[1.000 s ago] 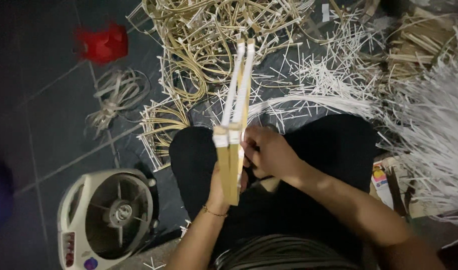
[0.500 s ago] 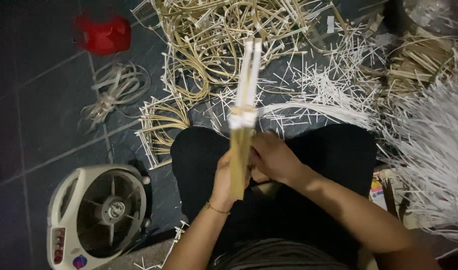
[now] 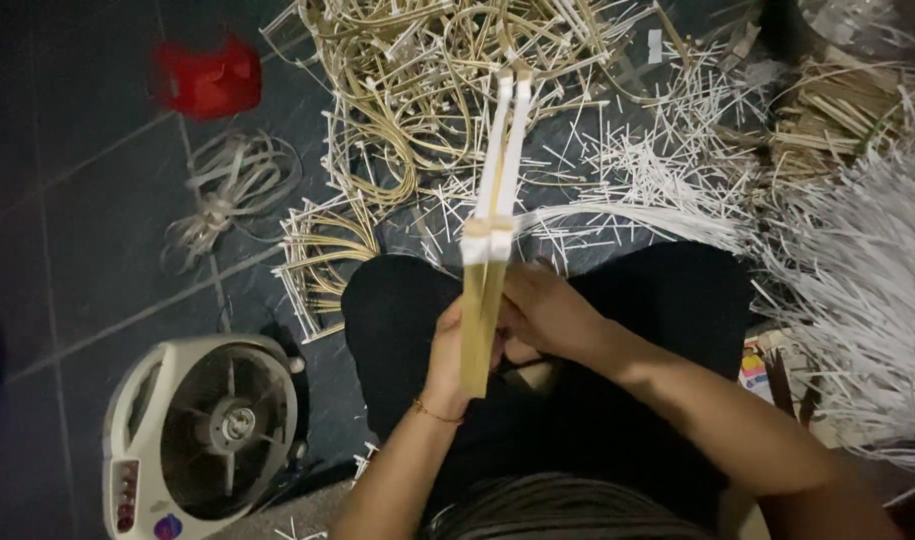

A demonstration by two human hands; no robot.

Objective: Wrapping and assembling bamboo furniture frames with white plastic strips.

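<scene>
Sticks, two flat ones white-wrapped at the middle, are held upright above the lap, left hand fingers clamped on the lower ends, right hand fingers closed alongside to steady them; cut strips are littered beyond

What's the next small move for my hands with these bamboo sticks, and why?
Probably squeeze the two sticks flush at the lower ends. The left hand grips them from below, the right hand presses beside them, and their white-wrapped tops still stand slightly apart above the lap.
</scene>
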